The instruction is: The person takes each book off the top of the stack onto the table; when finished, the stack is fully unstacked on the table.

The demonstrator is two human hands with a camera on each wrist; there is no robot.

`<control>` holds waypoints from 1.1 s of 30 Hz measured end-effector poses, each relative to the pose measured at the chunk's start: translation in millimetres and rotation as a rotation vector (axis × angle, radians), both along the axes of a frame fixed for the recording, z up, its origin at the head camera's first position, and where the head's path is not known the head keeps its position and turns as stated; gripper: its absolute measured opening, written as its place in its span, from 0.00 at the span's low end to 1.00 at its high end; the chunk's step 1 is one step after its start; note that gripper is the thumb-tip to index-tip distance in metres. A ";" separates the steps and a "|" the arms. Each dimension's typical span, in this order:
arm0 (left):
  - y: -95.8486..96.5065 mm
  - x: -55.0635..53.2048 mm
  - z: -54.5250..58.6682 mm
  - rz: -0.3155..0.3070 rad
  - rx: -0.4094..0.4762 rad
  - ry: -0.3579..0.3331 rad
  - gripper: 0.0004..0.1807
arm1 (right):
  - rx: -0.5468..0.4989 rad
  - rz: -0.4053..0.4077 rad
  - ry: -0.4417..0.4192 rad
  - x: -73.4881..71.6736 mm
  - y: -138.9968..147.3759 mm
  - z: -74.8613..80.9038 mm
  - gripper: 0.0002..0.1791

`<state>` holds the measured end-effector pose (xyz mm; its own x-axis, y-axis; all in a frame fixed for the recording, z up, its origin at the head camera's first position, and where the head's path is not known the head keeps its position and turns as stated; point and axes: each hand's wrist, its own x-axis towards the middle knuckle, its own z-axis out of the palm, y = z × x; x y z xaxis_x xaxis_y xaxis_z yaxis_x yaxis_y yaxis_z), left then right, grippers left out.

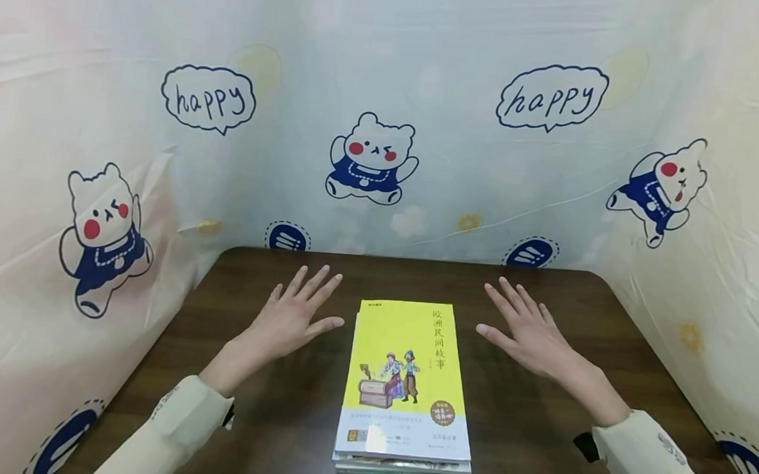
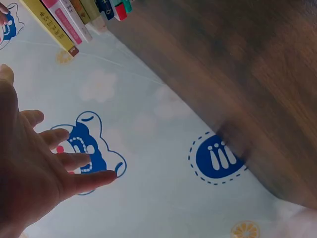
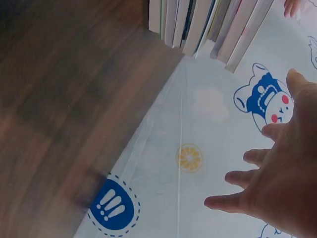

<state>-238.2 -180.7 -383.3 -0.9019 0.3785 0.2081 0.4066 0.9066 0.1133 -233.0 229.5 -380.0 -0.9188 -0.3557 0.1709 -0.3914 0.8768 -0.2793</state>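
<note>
A stack of several books (image 1: 402,385) lies flat on the dark wooden table, with a yellow-covered book on top. Its spines (image 2: 52,27) show in the left wrist view, and page edges (image 3: 208,25) face the right wrist view. To the left of the stack, my left hand (image 1: 295,310) is held with fingers spread, touching nothing. My right hand (image 1: 528,332) mirrors it on the other side, fingers spread and apart from the books.
The brown table (image 1: 260,434) has rounded far corners. A pale printed curtain (image 1: 451,161) with bear drawings and "happy" bubbles hangs behind the table and along both sides.
</note>
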 end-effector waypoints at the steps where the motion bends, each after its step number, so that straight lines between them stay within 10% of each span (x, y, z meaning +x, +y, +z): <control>1: 0.6 0.9 -0.8 0.001 0.001 -0.001 0.44 | -0.011 0.005 -0.006 1.6 -0.4 -0.8 0.43; 16: 22.5 38.8 -17.5 -0.035 0.074 -0.034 0.44 | -0.268 0.118 -0.196 41.2 -17.9 -22.9 0.41; 27: 39.1 74.0 -27.3 -0.002 0.412 -0.375 0.46 | -0.403 0.140 -0.445 65.8 -23.0 -34.8 0.44; 33: 44.5 79.2 -36.1 -0.002 0.552 -0.447 0.45 | -0.411 0.115 -0.534 67.6 -19.9 -45.4 0.49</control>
<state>-159.1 -136.2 -419.4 -0.9450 0.3265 -0.0202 0.2156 0.6679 0.7124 -165.4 209.6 -425.4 -0.8750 -0.4592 -0.1537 -0.1915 0.6197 -0.7611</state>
